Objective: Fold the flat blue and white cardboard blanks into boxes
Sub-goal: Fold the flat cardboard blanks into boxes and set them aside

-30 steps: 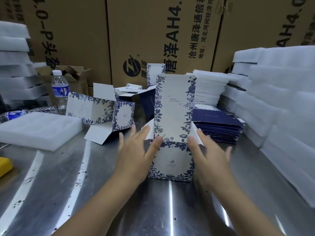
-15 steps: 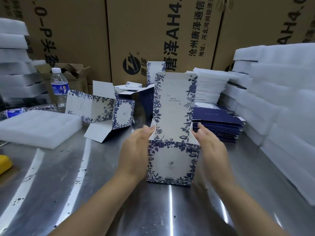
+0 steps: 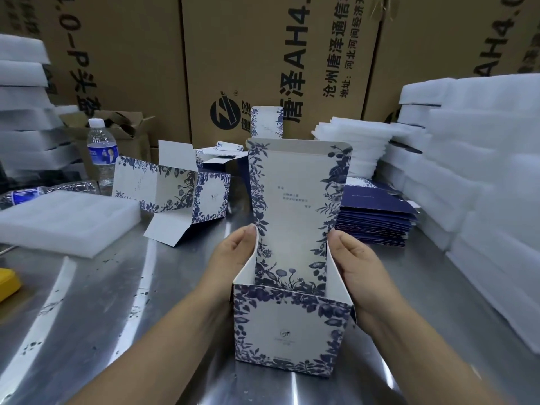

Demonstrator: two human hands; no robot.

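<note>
Squarely between both hands stands the box [image 3: 289, 331], upright on the near middle of the steel table [image 3: 87, 317]. It is white card with a dark blue flower and leaf border, a small emblem on its front panel, and its top is open. Its tall lid flap [image 3: 295, 200] rises straight up from the back wall, with the tuck edge bent forward at the top.

The left hand [image 3: 233, 258] lies flat against the left side flap, fingers straight and together, pointing away from the person. The right hand [image 3: 359, 264] mirrors it on the right flap. Neither pinches anything; both press the sides inward.

Behind and to the left, a half-folded box [image 3: 175, 194] lies on its side. A stack of dark blue blanks [image 3: 377, 220] sits just right of the lid. White foam sheets [image 3: 482, 171] are piled along the right edge, and a foam pad [image 3: 64, 217] lies at left near a water bottle [image 3: 102, 153]. Brown printed cartons [image 3: 263, 54] wall off the back.
</note>
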